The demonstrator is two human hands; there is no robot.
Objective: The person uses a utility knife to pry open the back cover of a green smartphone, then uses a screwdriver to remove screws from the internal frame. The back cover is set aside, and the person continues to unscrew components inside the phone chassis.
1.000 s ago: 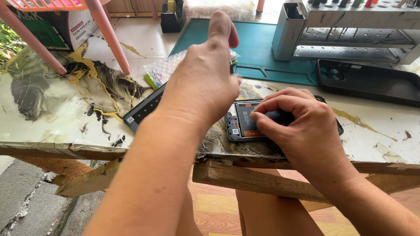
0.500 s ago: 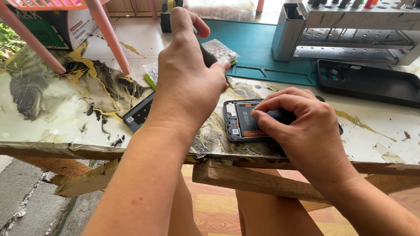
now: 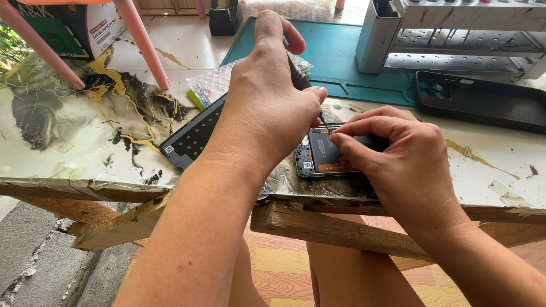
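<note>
Your left hand [image 3: 267,108] is closed on a screwdriver [image 3: 301,79], tip down in the opened phone [image 3: 321,156] at frame centre, at the desk [image 3: 85,148] edge. Right hand [image 3: 398,159] pinches the phone's side. A slip could gouge the battery.

Marbled table [image 3: 68,142] (daylit), wooden floor [image 3: 278,273].
</note>
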